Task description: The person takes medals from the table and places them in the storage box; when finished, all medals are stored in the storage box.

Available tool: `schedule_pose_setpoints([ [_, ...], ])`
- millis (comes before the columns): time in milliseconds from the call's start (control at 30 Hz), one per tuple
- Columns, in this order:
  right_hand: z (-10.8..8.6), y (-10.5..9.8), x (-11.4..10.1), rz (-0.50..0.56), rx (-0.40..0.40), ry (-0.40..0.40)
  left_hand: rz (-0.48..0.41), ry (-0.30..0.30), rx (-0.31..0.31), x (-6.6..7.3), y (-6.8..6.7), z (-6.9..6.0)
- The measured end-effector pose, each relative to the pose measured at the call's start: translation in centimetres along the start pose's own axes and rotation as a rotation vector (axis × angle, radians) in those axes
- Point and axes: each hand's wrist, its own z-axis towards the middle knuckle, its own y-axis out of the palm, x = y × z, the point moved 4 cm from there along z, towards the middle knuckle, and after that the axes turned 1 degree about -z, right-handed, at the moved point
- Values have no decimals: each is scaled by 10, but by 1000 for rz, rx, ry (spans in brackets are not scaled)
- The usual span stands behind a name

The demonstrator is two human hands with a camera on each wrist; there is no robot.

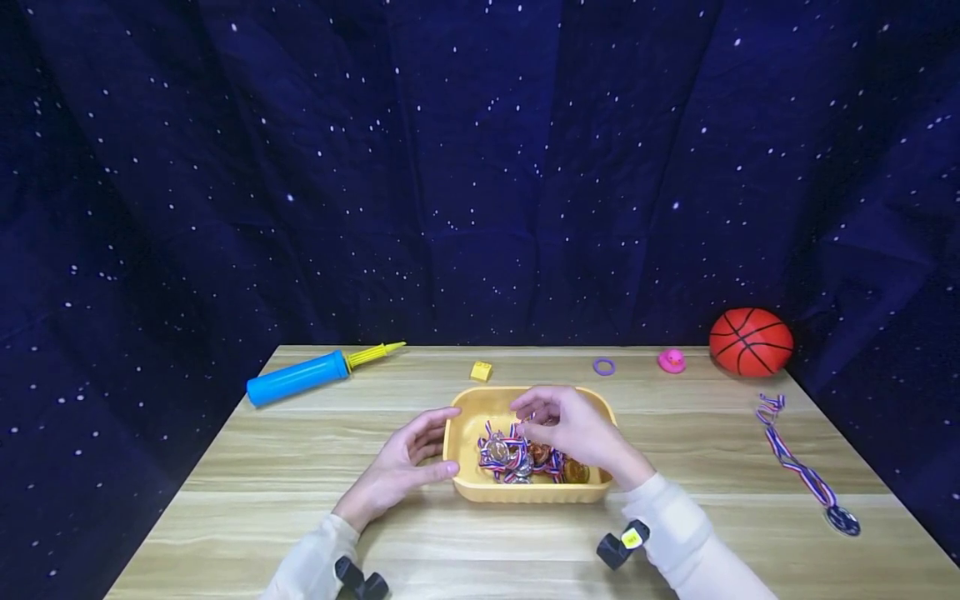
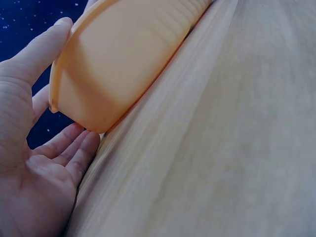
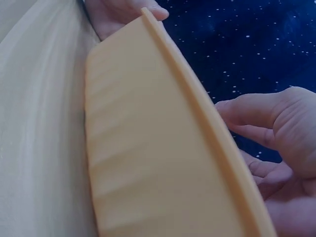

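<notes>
A yellow plastic basket (image 1: 531,493) stands on the table and holds several medals, silver (image 1: 498,451) and gold or bronze (image 1: 576,471) in colour, with tangled red, white and blue ribbons (image 1: 514,442). At the basket's left end, my left hand (image 1: 401,462) lies with thumb and fingers spread along the wall; the left wrist view shows its thumb at the rim and fingertips near the base. My right hand (image 1: 573,429) reaches over the medals. Its thumb and index tips look apart, with a bit of ribbon visible between them. In the right wrist view, the basket wall hides part of that hand.
Another medal (image 1: 843,521) with its ribbon stretched out lies at the right. Along the back are a blue pump (image 1: 298,379), a yellow toy block (image 1: 481,371), a purple ring (image 1: 603,367), a pink rubber duck (image 1: 672,361) and a red basketball (image 1: 751,342). A starry curtain (image 1: 480,167) hangs behind.
</notes>
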Motion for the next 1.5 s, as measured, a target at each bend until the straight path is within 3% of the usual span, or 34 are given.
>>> schedule_pose_setpoints([
  [200,-6,-17,-9,71,88,-25,5,-6,6,-2,-1,-1],
  [333,-10,-34,-17,95,156,-87,9,-8,8,-1,-1,-1],
  [567,-24,-77,-29,84,324,-221,6,-4,11,0,-1,-1],
  [767,-46,-121,-35,74,457,-263,9,3,4,2,0,1],
  [1100,-104,-182,-20,121,624,-252,7,5,-2,1,0,2],
  [1200,-120,-190,-10,74,652,-208,10,-2,4,0,-2,1],
  [1333,-141,-192,5,-72,668,-142,12,-8,9,-2,-3,1],
  [1500,-169,-193,30,-156,680,-107,11,-4,4,-3,-1,2],
])
